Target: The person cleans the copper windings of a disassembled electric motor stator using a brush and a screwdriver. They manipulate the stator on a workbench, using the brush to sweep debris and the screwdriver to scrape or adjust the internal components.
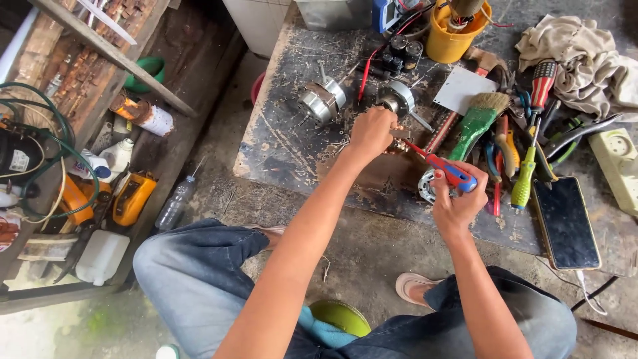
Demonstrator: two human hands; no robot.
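Down at the worn, scratched dark tabletop [279, 146], the person's left hand [371, 131] was closed in a grip around a small coppery metal part [399, 143], most of it hidden under the fingers, so what kind of part it was could not be told. The right hand [458, 196] held a closed grip on the red-and-blue handle of a screwdriver [446, 169], whose thin shaft ran up and to the left until its tip met the coppery part just beside the left grip. Directly under the right grip lay a round silver metal ring-shaped piece [425, 186], partly covered by the hand. Just beyond the left grip sat a round grey motor housing [397, 98], and farther left of it a second silver round motor housing with a protruding shaft [322, 101]. To the right of the screwdriver grip lay a green-handled paintbrush with pale bristles [477, 119], a yellow-green-handled screwdriver [525, 174] and a red-and-black-handled screwdriver [543, 81] among other hand tools. Farther right of that hand a dark-screened phone in an orange-edged case [566, 223] lay flat near the tabletop's edge. Well beyond both hands stood a yellow plastic cup [452, 36], and a crumpled beige cloth [578, 60] lay at the far right.
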